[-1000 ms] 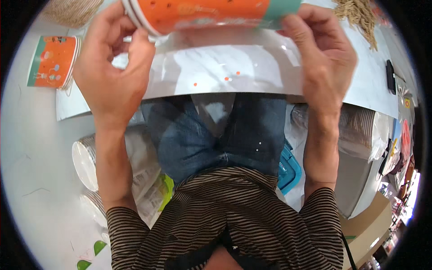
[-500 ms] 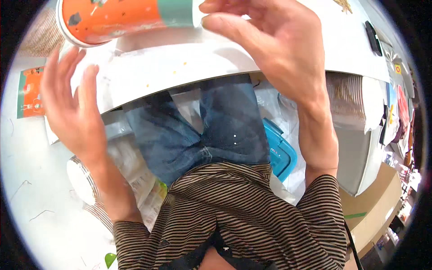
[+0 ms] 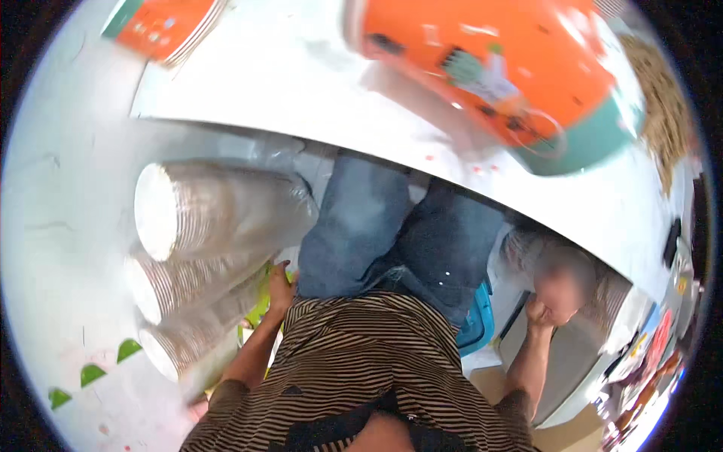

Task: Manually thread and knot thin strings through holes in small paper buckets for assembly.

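My left hand [image 3: 281, 292] is down beside my left thigh, its visible fingers slightly apart and next to a green-and-clear package [image 3: 260, 297]. I see nothing held in it. My right hand [image 3: 553, 301] is low on the right, by a grey bin [image 3: 527, 369]. Its fingers look bent, but a blur covers much of the hand, so what it may hold is hidden. On the white table [image 3: 301, 90] a large orange paper cup [image 3: 497, 68] with a green band lies close to view, touched by neither hand.
Stacked orange paper cups [image 3: 162, 34] lie at the table's far left. Several sleeves of white-rimmed cups [image 3: 226, 211] sit left of my legs. A blue plastic lid or tub [image 3: 476, 324] is by my right thigh. A brown fibrous bundle [image 3: 655, 98] lies far right.
My right hand has let go of the orange cup, now lying on the table. Both hands have dropped from the table to my sides. The view has swung left.
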A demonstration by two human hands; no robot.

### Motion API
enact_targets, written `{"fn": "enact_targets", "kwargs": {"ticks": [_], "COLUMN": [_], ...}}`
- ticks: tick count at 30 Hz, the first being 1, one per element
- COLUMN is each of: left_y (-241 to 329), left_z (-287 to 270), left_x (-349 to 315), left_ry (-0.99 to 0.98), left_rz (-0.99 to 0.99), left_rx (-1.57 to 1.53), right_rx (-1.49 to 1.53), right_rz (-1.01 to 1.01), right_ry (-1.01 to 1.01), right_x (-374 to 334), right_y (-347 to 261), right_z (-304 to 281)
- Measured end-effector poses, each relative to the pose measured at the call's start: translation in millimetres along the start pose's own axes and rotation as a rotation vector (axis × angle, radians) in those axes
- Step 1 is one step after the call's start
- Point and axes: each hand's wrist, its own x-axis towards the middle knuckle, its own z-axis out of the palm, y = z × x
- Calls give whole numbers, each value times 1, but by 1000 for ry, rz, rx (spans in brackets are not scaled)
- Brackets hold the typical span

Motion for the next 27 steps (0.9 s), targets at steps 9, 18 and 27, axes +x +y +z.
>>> {"fn": "enact_targets", "kwargs": {"ticks": [9,18,27], "left_y": [-1,-42,-47], "left_z": [-31,5,28], "left_x": [-30,-25,-38], "left_ry": [-508,-495,-534], "left_rz": [-39,53,190], "left_rx": [-394,-470,-320], "right_rx": [346,835,320], "right_rz": [769,1477,1316], "right_ry": [-360,-131,-389], "right_x": [-245,-258,-320], "right_y": [78,90,66], "right_z": [121,172,162]}}
